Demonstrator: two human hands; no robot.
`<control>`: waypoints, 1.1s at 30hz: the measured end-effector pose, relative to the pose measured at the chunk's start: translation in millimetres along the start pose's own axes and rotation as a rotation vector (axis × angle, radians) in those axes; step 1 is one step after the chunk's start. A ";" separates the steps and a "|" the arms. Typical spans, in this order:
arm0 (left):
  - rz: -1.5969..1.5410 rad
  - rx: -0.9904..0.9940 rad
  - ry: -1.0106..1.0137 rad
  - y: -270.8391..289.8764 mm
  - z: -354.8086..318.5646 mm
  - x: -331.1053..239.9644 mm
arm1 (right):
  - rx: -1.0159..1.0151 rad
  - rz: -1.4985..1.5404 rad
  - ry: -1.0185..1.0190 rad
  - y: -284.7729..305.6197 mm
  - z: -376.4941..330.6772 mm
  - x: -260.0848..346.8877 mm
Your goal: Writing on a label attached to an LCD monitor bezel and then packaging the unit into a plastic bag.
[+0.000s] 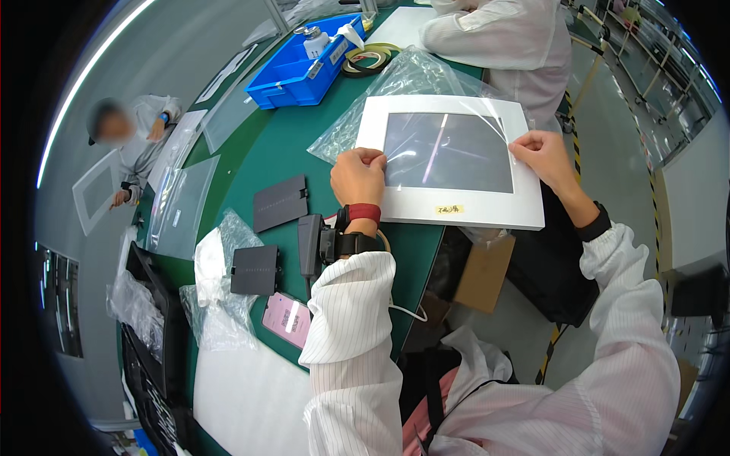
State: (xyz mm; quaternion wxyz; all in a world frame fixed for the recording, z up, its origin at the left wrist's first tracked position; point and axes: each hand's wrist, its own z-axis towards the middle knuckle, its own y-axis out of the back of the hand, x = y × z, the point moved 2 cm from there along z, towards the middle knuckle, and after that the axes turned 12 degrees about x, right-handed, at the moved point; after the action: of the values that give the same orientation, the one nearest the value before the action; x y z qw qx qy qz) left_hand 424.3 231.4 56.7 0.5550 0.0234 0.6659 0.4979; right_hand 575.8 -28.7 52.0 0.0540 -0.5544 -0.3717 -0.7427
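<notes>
A white-framed display panel [456, 204] with a dark glossy screen lies tilted across the table's right edge, a small yellow label on its lower frame. At its left side my left hand [357, 181] is closed over the frame, fingertips by the screen's edge. My right hand [544, 158] pinches at the right side, where bright streaks of a clear film [487, 125] run to its fingertips; what exactly lies between them is hard to see. Under the panel's far side spreads a crumpled clear plastic bag [338, 129]. A black device is strapped on my left wrist.
Two dark flat boxes [280, 204] and a pink labelled card [287, 319] lie left of my forearm. Beyond them stand a blue bin [296, 83] and tape rolls [369, 59]. A person in white [498, 38] is close at the far side; another holds a white frame [95, 194].
</notes>
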 end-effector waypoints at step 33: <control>0.559 0.119 -0.333 -25.7 -26.3 4.4 | 0.338 -0.898 0.264 -37.2 29.7 6.1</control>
State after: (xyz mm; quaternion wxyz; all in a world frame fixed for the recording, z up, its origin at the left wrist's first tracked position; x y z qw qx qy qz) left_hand 416.0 204.3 32.9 0.4959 0.3186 0.5617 0.5806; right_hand 578.5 18.3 42.1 -0.1353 -0.2243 -0.6789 -0.6859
